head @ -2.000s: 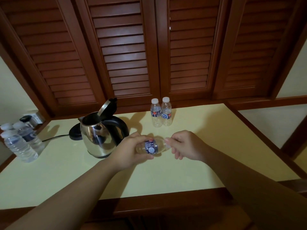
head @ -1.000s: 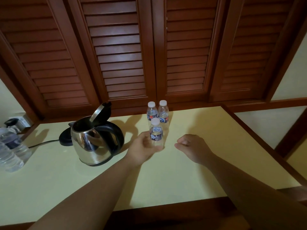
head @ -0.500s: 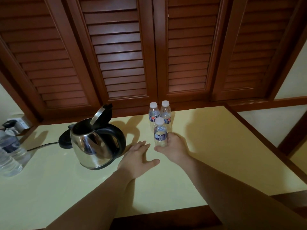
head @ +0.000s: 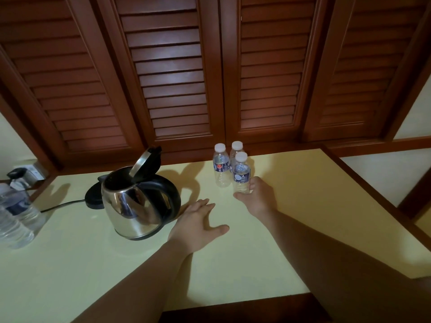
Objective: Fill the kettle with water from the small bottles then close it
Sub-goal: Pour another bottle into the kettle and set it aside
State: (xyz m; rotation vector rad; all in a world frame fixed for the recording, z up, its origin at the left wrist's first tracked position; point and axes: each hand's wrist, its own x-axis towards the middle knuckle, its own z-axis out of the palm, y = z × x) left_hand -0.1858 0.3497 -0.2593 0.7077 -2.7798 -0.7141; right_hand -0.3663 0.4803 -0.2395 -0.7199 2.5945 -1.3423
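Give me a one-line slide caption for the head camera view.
Right hand grips front small bottle; left hand flat beside open kettle.

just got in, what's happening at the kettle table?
A person is working at a yellow table. The right hand grips the nearest small bottle, capped and upright, in front of two other capped small bottles. The left hand lies open and flat on the table beside the steel kettle, holding nothing. The kettle's lid is up, so closing it is not yet done. Larger bottles stand at the far left.
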